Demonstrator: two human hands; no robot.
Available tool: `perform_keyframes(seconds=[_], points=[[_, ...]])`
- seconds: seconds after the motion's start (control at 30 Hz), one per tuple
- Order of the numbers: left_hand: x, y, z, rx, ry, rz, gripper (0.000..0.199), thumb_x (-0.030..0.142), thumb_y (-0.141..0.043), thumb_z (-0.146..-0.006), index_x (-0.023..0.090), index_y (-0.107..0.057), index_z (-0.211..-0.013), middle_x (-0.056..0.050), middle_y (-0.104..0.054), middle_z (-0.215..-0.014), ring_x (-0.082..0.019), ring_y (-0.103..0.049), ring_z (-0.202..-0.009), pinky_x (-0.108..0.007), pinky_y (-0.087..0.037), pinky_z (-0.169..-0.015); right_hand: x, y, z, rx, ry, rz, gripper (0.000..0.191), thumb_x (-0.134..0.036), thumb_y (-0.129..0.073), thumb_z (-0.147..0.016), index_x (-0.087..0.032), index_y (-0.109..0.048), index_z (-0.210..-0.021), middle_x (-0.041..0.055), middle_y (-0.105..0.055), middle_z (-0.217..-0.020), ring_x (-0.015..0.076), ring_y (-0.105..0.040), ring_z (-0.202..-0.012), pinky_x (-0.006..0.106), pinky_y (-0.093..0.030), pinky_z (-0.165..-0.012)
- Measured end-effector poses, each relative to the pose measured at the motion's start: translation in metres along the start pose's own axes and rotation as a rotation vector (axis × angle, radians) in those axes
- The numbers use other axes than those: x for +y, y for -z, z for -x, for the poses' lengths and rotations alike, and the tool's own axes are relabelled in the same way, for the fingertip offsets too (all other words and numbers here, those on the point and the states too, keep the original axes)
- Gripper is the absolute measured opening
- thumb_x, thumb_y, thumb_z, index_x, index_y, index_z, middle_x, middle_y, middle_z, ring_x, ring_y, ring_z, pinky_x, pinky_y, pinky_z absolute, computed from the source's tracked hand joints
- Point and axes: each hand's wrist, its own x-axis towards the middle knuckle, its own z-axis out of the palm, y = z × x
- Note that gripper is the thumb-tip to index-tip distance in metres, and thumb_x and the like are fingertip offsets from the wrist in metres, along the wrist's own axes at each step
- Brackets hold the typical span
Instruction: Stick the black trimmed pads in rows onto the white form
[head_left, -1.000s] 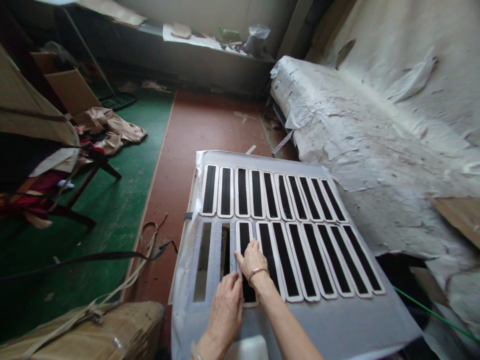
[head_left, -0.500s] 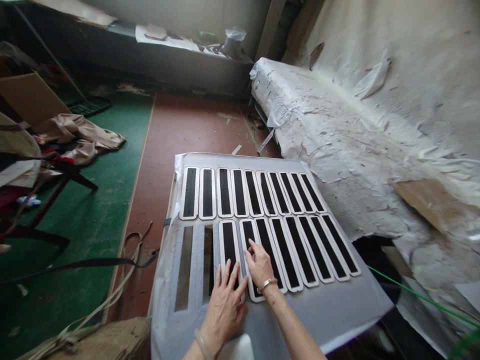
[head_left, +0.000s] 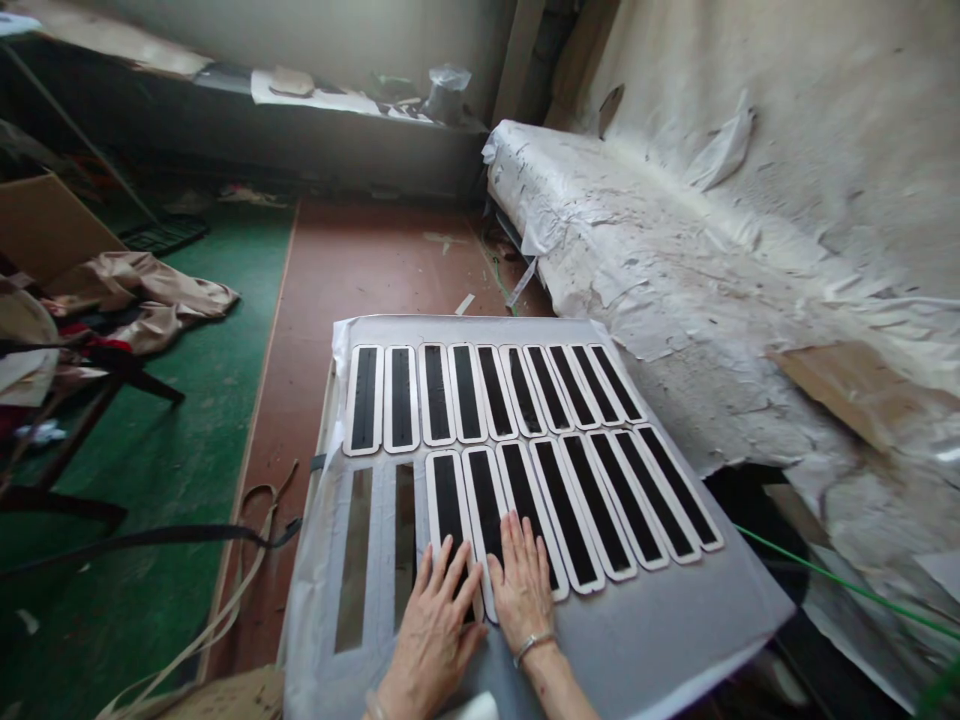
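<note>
Two rows of long white-rimmed pieces with black centres lie side by side on a grey-covered board (head_left: 637,640). My left hand (head_left: 435,625) rests with fingers spread over the near end of the leftmost front-row piece (head_left: 448,495). Beside it, my right hand (head_left: 523,590) lies flat, fingers stretched out, across the near ends of the neighbouring pieces, among them one rimmed piece (head_left: 484,490). Neither hand grips anything. Left of the front row, two long openings show in the board, one narrow slot (head_left: 354,560) being fully visible.
A cloth-draped bench (head_left: 600,220) runs along the right wall, with a flat brown cardboard piece (head_left: 862,390) on it. At left, a beige cloth (head_left: 142,290) and a dark-legged chair (head_left: 67,440) stand near a strap (head_left: 187,530). A green cord (head_left: 840,580) stretches at right.
My right hand has gone from bent fingers on the pieces to lying flat, nearer my left hand. The second front-row piece now sits closer to the first. The view has shifted slightly.
</note>
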Motion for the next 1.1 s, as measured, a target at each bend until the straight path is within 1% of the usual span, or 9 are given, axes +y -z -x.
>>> perform_keyframes(seconds=[0.13,0.3,0.4,0.47,0.57,0.67,0.8,0.97,1.1], points=[[-0.004,-0.007,-0.004,0.050,-0.040,-0.055,0.073,0.029,-0.060,-0.082,0.029,-0.026,-0.146,0.000,-0.030,-0.153,-0.033,-0.027,-0.139,-0.058,-0.035,-0.107,-0.003,-0.007,0.002,0.057,-0.025,0.041,0.058,-0.039,-0.034,-0.093,-0.010,-0.030,-0.143,0.0077,-0.026,-0.151,0.0297,-0.026,-0.140,0.050,-0.025,-0.112],[-0.009,-0.011,-0.019,0.077,-0.072,-0.094,0.065,0.019,-0.055,-0.078,0.026,-0.037,-0.141,-0.001,-0.037,-0.150,-0.029,-0.032,-0.137,-0.053,-0.037,-0.107,0.009,-0.010,0.001,0.075,0.026,0.010,0.056,-0.037,-0.034,-0.094,-0.018,-0.025,-0.146,0.0031,-0.031,-0.150,0.0264,-0.030,-0.138,0.048,-0.031,-0.109],[-0.006,-0.009,-0.027,0.061,-0.100,-0.085,0.065,0.012,-0.051,-0.073,0.020,-0.042,-0.137,-0.006,-0.037,-0.149,-0.026,-0.033,-0.137,-0.047,-0.034,-0.111,0.027,-0.006,-0.002,0.076,0.063,-0.037,0.051,-0.030,-0.034,-0.095,-0.024,-0.028,-0.145,-0.0012,-0.037,-0.148,0.0228,-0.033,-0.137,0.045,-0.034,-0.108],[-0.003,-0.005,-0.030,0.048,-0.104,-0.072,0.066,0.010,-0.049,-0.072,0.017,-0.042,-0.137,-0.008,-0.036,-0.149,-0.025,-0.032,-0.137,-0.044,-0.031,-0.113,0.040,-0.002,-0.003,0.106,0.049,-0.064,0.050,-0.028,-0.036,-0.094,-0.021,-0.033,-0.143,0.0017,-0.042,-0.146,0.0218,-0.037,-0.135,0.042,-0.036,-0.108],[0.002,0.001,-0.031,0.044,-0.079,-0.051,0.068,0.009,-0.049,-0.074,0.023,-0.038,-0.140,-0.008,-0.034,-0.151,-0.025,-0.029,-0.139,-0.046,-0.029,-0.113,0.055,0.006,-0.003,0.117,0.064,-0.100,0.051,-0.026,-0.039,-0.091,-0.015,-0.036,-0.142,0.0069,-0.044,-0.145,0.0208,-0.037,-0.135,0.038,-0.038,-0.107],[0.007,0.003,-0.033,0.040,-0.060,-0.028,0.067,0.008,-0.050,-0.075,0.031,-0.043,-0.137,-0.007,-0.031,-0.152,-0.027,-0.026,-0.140,-0.050,-0.027,-0.113,0.062,0.016,-0.002,0.065,0.121,-0.097,0.052,-0.019,-0.038,-0.089,-0.015,-0.038,-0.141,0.0057,-0.042,-0.146,0.0197,-0.034,-0.136,0.038,-0.036,-0.108],[0.014,-0.004,-0.039,-0.012,-0.098,0.011,0.062,0.005,-0.048,-0.072,0.023,-0.049,-0.131,-0.009,-0.032,-0.152,-0.025,-0.023,-0.141,-0.046,-0.027,-0.113,0.065,0.026,-0.001,0.017,0.161,-0.045,0.054,-0.017,-0.040,-0.086,-0.017,-0.039,-0.140,0.0047,-0.040,-0.147,0.0216,-0.033,-0.137,0.042,-0.032,-0.111],[0.014,-0.011,-0.042,-0.054,-0.076,0.060,0.074,0.009,-0.051,-0.075,0.027,-0.031,-0.144,-0.005,-0.022,-0.156,-0.024,-0.020,-0.142,-0.045,-0.025,-0.114,0.066,0.017,-0.001,-0.002,0.177,-0.004,0.052,-0.020,-0.039,-0.088,-0.014,-0.039,-0.140,0.0054,-0.039,-0.148,0.0216,-0.033,-0.137,0.038,-0.031,-0.111],[0.014,-0.012,-0.041,-0.093,-0.040,0.113,0.065,0.026,-0.052,-0.088,0.031,-0.024,-0.146,-0.002,-0.017,-0.157,-0.023,-0.016,-0.143,-0.045,-0.022,-0.116,0.061,0.008,0.002,0.070,0.172,0.021,0.050,-0.020,-0.037,-0.088,-0.011,-0.044,-0.137,0.0093,-0.041,-0.146,0.0246,-0.037,-0.135,0.042,-0.031,-0.109]])
